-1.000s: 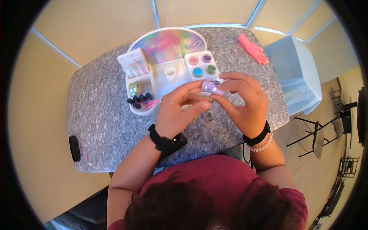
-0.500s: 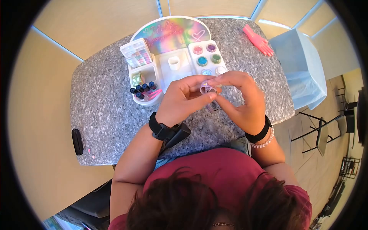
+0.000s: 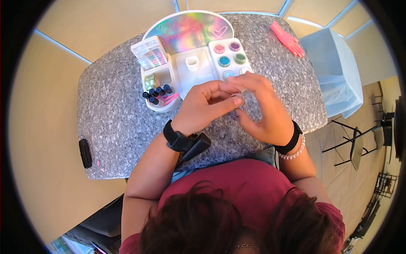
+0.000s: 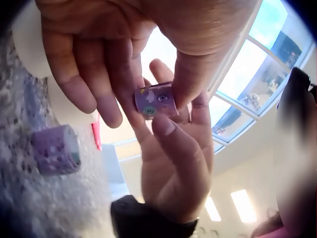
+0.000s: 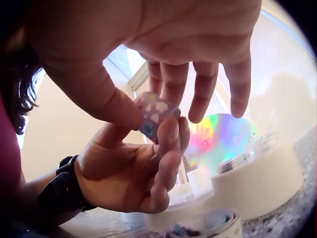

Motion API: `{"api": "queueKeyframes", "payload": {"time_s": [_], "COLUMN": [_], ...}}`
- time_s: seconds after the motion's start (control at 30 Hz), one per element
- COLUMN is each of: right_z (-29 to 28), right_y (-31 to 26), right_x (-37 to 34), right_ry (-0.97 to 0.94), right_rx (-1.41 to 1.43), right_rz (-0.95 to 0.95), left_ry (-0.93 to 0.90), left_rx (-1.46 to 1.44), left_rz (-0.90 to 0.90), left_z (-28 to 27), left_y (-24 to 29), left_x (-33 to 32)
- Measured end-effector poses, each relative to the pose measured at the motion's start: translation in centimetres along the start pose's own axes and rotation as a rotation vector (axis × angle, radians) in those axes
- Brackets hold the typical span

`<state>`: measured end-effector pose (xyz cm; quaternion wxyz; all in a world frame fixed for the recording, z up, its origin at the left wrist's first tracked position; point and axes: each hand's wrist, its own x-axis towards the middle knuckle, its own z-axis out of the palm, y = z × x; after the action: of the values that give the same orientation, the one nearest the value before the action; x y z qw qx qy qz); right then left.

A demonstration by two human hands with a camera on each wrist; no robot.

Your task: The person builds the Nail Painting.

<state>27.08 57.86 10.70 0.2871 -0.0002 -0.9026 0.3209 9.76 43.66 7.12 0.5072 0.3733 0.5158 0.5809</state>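
Both hands meet over the table's front half around a small purple roll [image 4: 156, 100] printed with little pictures. In the left wrist view, my left hand [image 3: 201, 110] pinches it between thumb and fingers. From the other side, my right hand [image 3: 270, 112] holds it too, its thumb on the printed surface. The right wrist view shows the same roll tilted between the two hands. A second purple patterned roll [image 4: 55, 149] lies on the speckled table beneath the hands, mostly hidden by them in the head view.
Behind the hands stands a white nail-art station [image 3: 196, 80] with a rainbow back panel, several dark-capped bottles [image 3: 157, 93] and glitter pots [image 3: 224, 61]. A pink glove-shaped hand [image 3: 287, 39] lies back right. A black case [image 3: 85, 153] sits at the left edge.
The hands have drawn closer together and turned the purple roll, which their fingers now cover more. The head view has shifted, placing the station higher in the picture.
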Motion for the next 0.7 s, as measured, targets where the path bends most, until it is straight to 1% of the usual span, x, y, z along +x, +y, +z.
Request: {"api": "queueKeyframes", "payload": {"time_s": [0.03,0.07,0.1,0.13,0.17,0.2,0.23,0.3,0.33,0.4,0.47,0.5,0.57,0.7], "right_z": [0.1,0.3,0.5,0.8,1.3,1.6,1.8,2.0,2.0,1.6,1.3,1.2,1.3,1.0], "right_y": [-0.1,-0.3,-0.4,-0.3,-0.1,0.0,0.2,0.5,0.5,0.3,0.2,0.3,0.2,0.3], "right_x": [0.1,0.4,0.6,0.6,0.5,0.3,0.2,0.0,0.1,0.4,0.5,0.6,0.6,0.7], "right_ry": [0.0,0.047,0.094,0.093,0.146,0.199,0.198,0.277,0.275,0.277,0.282,0.288,0.312,0.346], "right_rx": [0.001,-0.021,-0.042,-0.041,-0.069,-0.097,-0.096,-0.174,-0.172,-0.276,-0.31,-0.346,-0.342,-0.366], "right_rz": [0.0,-0.021,-0.042,-0.042,-0.067,-0.092,-0.09,-0.1,-0.1,-0.131,-0.139,-0.147,-0.153,-0.183], "left_ry": [-0.029,-0.057,-0.056,-0.084,-0.113,-0.112,-0.112,-0.11,-0.129,-0.142,-0.216,-0.214,-0.288,-0.303], "left_rx": [-0.108,-0.216,-0.217,-0.392,-0.566,-0.567,-0.612,-0.657,-0.682,-0.709,-0.741,-0.742,-0.726,-0.756], "left_rz": [-0.053,-0.105,-0.106,-0.042,0.023,0.021,0.027,0.034,0.028,0.022,0.042,0.043,0.028,0.03], "left_z": [-0.1,-0.1,0.0,0.3,0.6,0.9,1.2,1.3,1.3,1.3,1.4,1.4,1.5,1.5], "left_y": [0.1,0.1,-0.2,-0.6,-0.9,-1.0,-1.0,-0.9,-0.8,-0.8,-0.8,-0.7,-0.5,-0.9], "left_x": [0.1,0.1,0.0,-0.2,-0.4,-0.4,-0.5,-0.5,-0.4,-0.3,-0.3,-0.3,-0.4,-0.3]}}
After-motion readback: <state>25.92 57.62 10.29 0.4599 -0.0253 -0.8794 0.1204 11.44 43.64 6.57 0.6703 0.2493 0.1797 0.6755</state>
